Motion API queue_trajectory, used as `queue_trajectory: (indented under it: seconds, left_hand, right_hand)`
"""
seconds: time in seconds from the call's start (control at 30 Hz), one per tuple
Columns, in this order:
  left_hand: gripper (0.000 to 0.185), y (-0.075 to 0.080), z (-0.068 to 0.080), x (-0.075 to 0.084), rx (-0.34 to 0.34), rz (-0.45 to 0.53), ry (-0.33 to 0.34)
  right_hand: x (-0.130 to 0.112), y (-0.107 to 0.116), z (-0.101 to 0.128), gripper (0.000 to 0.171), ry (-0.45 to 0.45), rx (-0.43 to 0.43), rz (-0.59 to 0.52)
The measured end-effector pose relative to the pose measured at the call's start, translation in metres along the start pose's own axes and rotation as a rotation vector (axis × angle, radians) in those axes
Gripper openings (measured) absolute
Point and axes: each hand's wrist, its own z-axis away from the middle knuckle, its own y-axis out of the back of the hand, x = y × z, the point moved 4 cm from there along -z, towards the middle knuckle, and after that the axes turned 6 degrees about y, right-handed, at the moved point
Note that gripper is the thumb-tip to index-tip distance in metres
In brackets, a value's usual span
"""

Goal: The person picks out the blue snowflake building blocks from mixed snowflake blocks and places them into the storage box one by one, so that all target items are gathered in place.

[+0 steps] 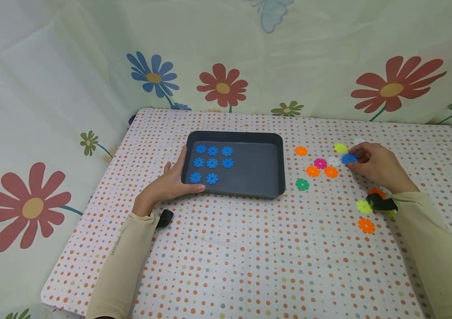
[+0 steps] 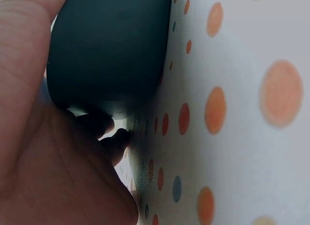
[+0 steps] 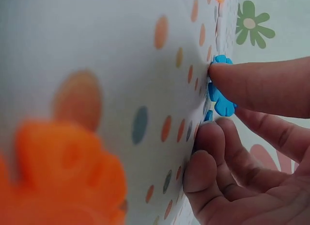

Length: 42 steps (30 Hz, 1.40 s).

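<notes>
A dark grey tray (image 1: 255, 170) lies on the dotted tablecloth, with several blue snowflake discs (image 1: 211, 163) laid in rows in its left half. My left hand (image 1: 175, 179) rests against the tray's near-left corner, fingers straight along the left wall and thumb along the front wall. The left wrist view shows my palm (image 2: 48, 162) against the tray corner (image 2: 111, 46). To the right of the tray, my right hand (image 1: 354, 160) pinches a blue disc (image 1: 348, 158) lying on the cloth. In the right wrist view its fingertips (image 3: 227, 82) press the blue disc (image 3: 220, 101).
Loose discs lie right of the tray: orange (image 1: 301, 151), pink (image 1: 320, 163), white (image 1: 333, 161), green (image 1: 302, 184), yellow-green (image 1: 340, 147). More sit by my right wrist, among them an orange one (image 1: 366, 225). A flowered curtain (image 1: 222, 86) hangs behind and to the left of the table.
</notes>
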Motion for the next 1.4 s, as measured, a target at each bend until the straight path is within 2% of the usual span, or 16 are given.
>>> queue_trajectory:
  seconds: [0.63, 0.9, 1.13, 1.4]
  left_hand:
    - [0.137, 0.0, -0.001, 0.0, -0.001, 0.006, -0.001]
    - [0.136, 0.0, -0.001, 0.0, 0.0, 0.007, 0.004]
    - [0.138, 0.0, -0.002, -0.001, 0.007, -0.01, -0.011]
    - [0.138, 0.001, -0.002, -0.001, 0.009, -0.015, -0.013]
  right_hand:
    - [-0.001, 0.0, 0.004, 0.03, -0.03, 0.077, -0.016]
    - [-0.009, -0.001, 0.001, 0.036, -0.044, 0.054, -0.13]
    - [-0.02, -0.006, -0.002, 0.041, -0.099, 0.011, -0.245]
    - [-0.033, -0.012, -0.009, 0.044, -0.09, -0.037, -0.353]
